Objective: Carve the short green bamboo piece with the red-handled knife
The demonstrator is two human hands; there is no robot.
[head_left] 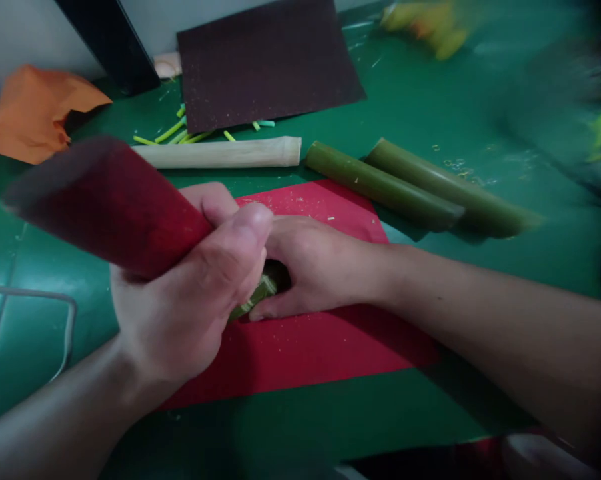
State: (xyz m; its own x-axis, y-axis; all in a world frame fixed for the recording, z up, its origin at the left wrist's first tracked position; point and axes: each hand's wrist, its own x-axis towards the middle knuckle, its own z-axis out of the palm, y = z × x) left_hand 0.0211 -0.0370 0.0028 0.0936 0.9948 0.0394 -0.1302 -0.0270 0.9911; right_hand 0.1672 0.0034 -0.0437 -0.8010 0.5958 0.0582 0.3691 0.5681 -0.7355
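Note:
My left hand is closed around a dark red tube that sticks out up and to the left, blurred by motion. My right hand lies on a red sheet with its fingers curled round the end of a green bamboo piece. Only a short bit of the bamboo shows between the two hands. Whether it runs into the red tube is hidden by my left hand.
On the green table lie two green bamboo tubes, a pale tube, a dark brown sheet, crumpled orange paper, several small green sticks and a white cable. Blurred yellow things sit at the far right.

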